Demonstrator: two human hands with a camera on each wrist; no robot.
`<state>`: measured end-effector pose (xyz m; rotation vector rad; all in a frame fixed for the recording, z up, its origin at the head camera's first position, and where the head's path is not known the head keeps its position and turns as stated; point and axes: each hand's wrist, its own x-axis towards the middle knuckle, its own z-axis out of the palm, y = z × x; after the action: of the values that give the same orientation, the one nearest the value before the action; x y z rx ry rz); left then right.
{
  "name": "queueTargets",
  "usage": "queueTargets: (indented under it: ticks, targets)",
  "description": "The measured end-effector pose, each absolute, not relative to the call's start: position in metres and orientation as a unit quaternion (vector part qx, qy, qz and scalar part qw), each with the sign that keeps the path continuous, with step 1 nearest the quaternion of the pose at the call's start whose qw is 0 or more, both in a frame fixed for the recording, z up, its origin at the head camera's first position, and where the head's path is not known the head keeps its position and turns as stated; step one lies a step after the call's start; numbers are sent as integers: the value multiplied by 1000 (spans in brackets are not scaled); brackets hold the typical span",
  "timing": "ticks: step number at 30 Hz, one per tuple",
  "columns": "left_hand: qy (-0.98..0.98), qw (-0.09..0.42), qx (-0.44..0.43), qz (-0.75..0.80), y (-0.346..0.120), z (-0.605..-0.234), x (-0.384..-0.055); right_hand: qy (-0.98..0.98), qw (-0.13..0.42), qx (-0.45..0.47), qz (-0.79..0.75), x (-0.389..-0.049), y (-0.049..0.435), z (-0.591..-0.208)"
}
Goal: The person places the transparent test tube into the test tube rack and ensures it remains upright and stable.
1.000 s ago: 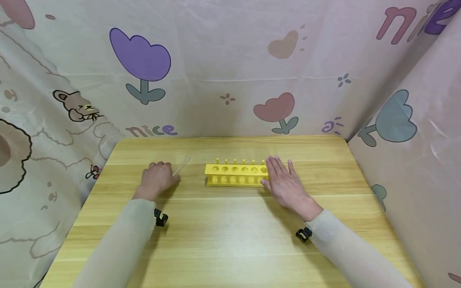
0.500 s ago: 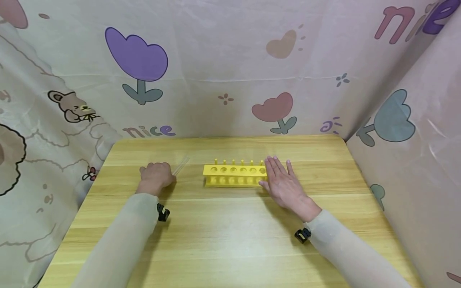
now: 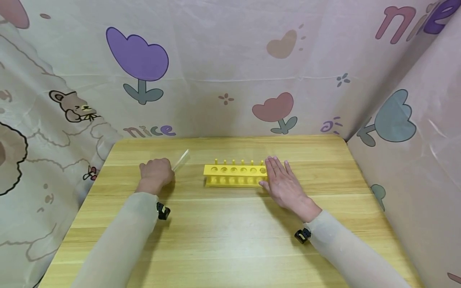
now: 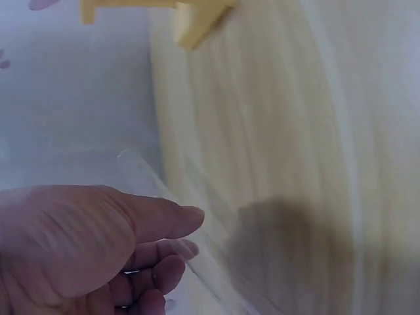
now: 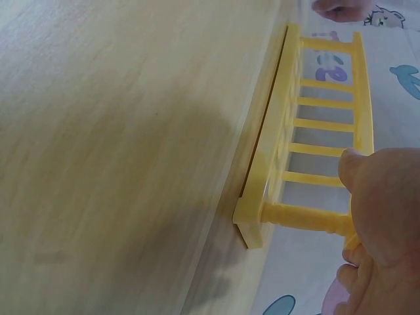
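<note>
My left hand [image 3: 156, 173] is at the left of the table, pinching a clear test tube [image 3: 181, 160] between thumb and fingertips. The tube slants away towards the back right; in the left wrist view the tube [image 4: 146, 172] passes under the thumb [image 4: 174, 220]. A yellow test tube rack [image 3: 234, 170] stands upright at mid-table, with a row of round holes and several pegs along its back. My right hand [image 3: 286, 188] rests against the rack's right end, fingers straight, thumb at the front. In the right wrist view the thumb [image 5: 353, 169] touches the rack's top plate.
A wooden table [image 3: 230, 232] carries the rack, with its back edge against a patterned curtain [image 3: 216, 52]. More curtain hangs along both sides. Each wrist wears a small black camera, such as the right wrist's camera [image 3: 303, 235].
The test tube's far end has risen off the table in my left hand, which now pinches it. My right hand and the rack have stayed in place.
</note>
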<state>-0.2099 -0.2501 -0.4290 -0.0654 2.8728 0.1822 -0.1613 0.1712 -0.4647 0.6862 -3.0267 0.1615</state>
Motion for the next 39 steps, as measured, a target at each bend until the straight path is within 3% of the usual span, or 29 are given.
queueTargets:
  ticks: [8, 19, 30, 39]
  targets:
    - [996, 40, -7, 74, -239, -405, -204, -973, 16, 221, 59, -161, 172, -465]
    - [990, -7, 6, 139, -229, -395, -194, -973, 16, 222, 55, -161, 173, -465]
    - [983, -113, 64, 126, -215, -398, -185, -974, 14, 221, 57, -162, 173, -464]
    - [981, -141, 81, 105, -208, -390, -179, -973, 15, 222, 57, -162, 173, -464]
